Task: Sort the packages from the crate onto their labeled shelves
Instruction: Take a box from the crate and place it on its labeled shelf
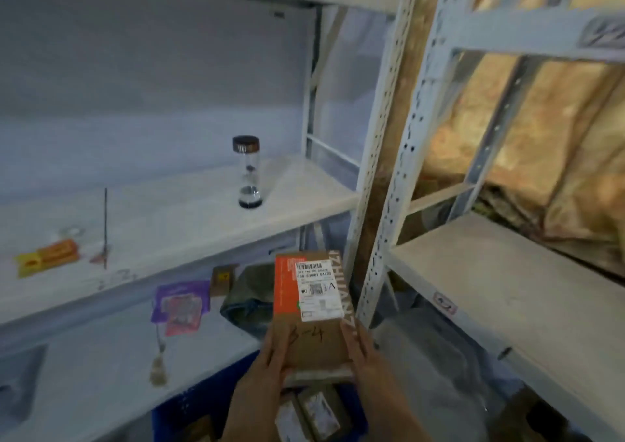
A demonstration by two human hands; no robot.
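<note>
I hold a flat brown cardboard package (313, 336) upright in front of me, between the two shelf units. It has an orange strip, a white shipping label and "B-4" handwritten on it. My left hand (267, 364) grips its lower left edge and my right hand (363, 350) grips its lower right edge. Below my arms sits the blue crate (162, 421) with more brown packages (311, 414) inside. The right shelf (507, 272) carries a small label tag (444, 303) on its front edge.
The left middle shelf (169, 211) holds an hourglass (248, 172), a yellow-orange packet (47, 257) and a thin stick. On the shelf below lie a purple-pink packet (181, 306), a dark green bag (250, 299) and a small brown box. Perforated uprights (389, 171) stand between the units.
</note>
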